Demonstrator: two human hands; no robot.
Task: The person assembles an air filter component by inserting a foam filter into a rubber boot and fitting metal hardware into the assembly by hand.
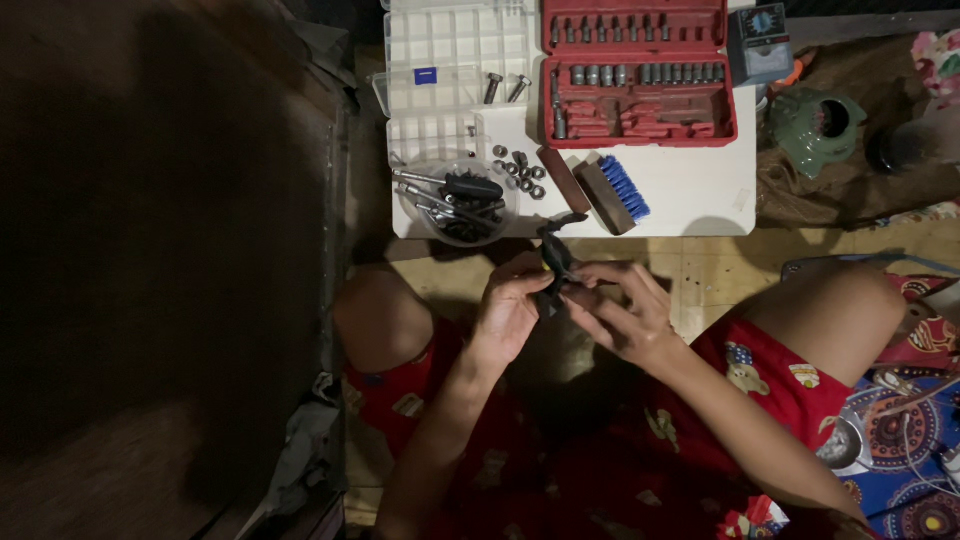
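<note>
We hold a small black part (pixel 555 262) between both hands, just off the near edge of the white bench (pixel 690 200), above our lap. Our left hand (pixel 510 312) pinches its lower end with the fingers curled around it; our right hand (pixel 625 310) closes on it from the other side, fingertips pressed to its middle. The part stands roughly upright, its top reaching toward the bench's near edge. What kind of piece it is we cannot tell in this dim light.

To work it well, we judge it best to keep the left grip firm and low, let the right fingertips do the fine turning or fitting, and hold the piece over the lap so that anything loose drops there.

On the bench, near the near left corner, a clear bowl of tools (pixel 455 200) sits beside loose nuts (pixel 520 172). A brush with blue bristles (pixel 615 192) lies toward the middle, a red socket case (pixel 638 75) stands open at the far edge, and a clear compartment box (pixel 455 60) lies at the far left.
</note>
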